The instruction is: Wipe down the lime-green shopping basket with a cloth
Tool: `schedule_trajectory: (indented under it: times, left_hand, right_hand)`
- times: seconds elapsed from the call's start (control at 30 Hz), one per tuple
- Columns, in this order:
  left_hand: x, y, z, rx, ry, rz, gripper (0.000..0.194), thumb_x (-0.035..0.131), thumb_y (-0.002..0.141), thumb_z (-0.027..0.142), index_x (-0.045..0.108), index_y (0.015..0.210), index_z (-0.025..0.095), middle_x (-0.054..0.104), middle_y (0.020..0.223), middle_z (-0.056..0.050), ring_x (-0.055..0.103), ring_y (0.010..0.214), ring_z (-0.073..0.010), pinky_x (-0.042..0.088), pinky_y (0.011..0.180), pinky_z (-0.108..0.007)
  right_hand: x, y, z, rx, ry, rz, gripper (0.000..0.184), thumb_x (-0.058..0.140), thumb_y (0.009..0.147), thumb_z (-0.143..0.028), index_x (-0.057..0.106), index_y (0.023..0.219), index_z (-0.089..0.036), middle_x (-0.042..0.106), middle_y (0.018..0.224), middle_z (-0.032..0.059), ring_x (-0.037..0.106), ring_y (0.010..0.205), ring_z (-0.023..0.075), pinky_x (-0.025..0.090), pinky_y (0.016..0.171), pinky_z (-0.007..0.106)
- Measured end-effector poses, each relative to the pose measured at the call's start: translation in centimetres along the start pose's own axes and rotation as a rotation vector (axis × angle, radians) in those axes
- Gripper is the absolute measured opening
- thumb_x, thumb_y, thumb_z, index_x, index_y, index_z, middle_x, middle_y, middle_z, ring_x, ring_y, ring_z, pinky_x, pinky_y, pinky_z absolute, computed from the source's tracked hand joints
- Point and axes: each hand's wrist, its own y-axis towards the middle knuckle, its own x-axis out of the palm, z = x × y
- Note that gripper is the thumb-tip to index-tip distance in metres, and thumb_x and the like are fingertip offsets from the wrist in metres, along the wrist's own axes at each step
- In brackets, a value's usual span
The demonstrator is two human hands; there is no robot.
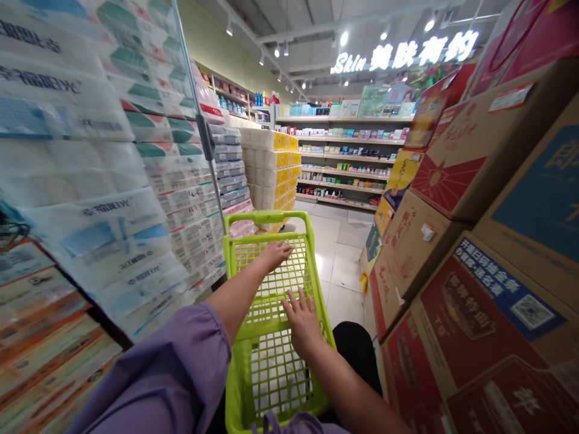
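In front of my body stands a lime-green plastic shopping cart point(239, 367) with grid panels. My left hand point(275, 255) reaches over its far part, palm down, fingers stretched toward the right side. Nearer to me, my right hand point(302, 319) is held above the middle of the cart with its fingers spread. Neither hand holds anything. Whether the fingertips rest on the green grid, I cannot tell. Pale floor tiles show through the openings of the grid.
Wrapped tissue packs point(81, 163) are stacked high on my left. Cardboard cartons point(447, 150) rise close on my right. A tiled aisle point(346, 241) runs ahead to shelves point(344, 138) of small goods. A thin metal pole point(192, 90) stands left of the cart.
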Motion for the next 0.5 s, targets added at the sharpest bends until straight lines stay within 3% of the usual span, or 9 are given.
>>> schedule_trajectory:
  times: [0.23,0.5]
  left_hand:
    - [-0.8,-3.7,-5.3,-0.236,-0.067,0.013,0.047,0.048,0.081,0.005,0.060,0.123,0.022,0.057,0.134,-0.005,0.047,0.128,-0.0233,0.036,0.108,-0.039]
    - [-0.3,-6.9,-5.8,-0.443,-0.191,0.081,0.052,0.056,0.074,0.009,0.059,0.125,0.020,0.056,0.135,-0.007,0.043,0.132,-0.0258,0.034,0.109,-0.045]
  right_hand:
    - [0.0,-0.1,-0.2,-0.002,0.000,0.006,0.076,0.048,0.069,-0.003,0.039,0.142,-0.020,0.021,0.155,0.0053,0.009,0.144,0.0329,0.013,0.114,0.054]
    - [0.0,0.0,-0.4,-0.008,0.011,-0.002,0.076,0.048,0.068,-0.003,0.040,0.142,-0.019,0.021,0.156,0.0066,0.008,0.144,0.0335,0.012,0.114,0.054]
